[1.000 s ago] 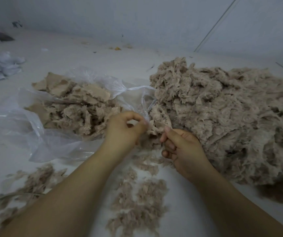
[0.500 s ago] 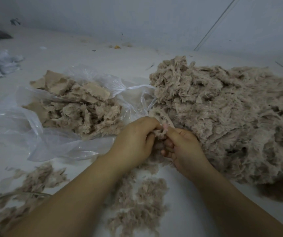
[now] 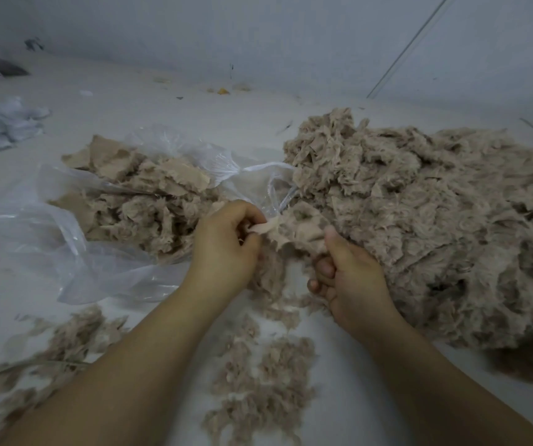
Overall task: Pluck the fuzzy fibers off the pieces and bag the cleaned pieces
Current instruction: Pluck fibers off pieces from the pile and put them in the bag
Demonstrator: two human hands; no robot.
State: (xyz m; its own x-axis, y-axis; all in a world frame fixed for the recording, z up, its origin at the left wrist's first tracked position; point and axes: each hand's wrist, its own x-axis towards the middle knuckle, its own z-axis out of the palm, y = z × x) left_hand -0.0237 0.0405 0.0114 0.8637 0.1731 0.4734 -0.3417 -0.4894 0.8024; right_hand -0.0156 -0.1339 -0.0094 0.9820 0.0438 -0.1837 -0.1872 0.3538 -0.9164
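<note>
Both grips on fuzzy piece, no writing

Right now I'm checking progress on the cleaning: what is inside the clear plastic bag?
The clear plastic bag lies open on its side, holding a heap of tan cleaned pieces, some showing flat backing. Whatever lies under that heap is covered.

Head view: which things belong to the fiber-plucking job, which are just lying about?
Job: left hand and right hand gripping one fuzzy piece; big pile; clear bag of pieces; plucked fluff.

Lying about: white bags; yellow scrap; dark thing, unclear.
</note>
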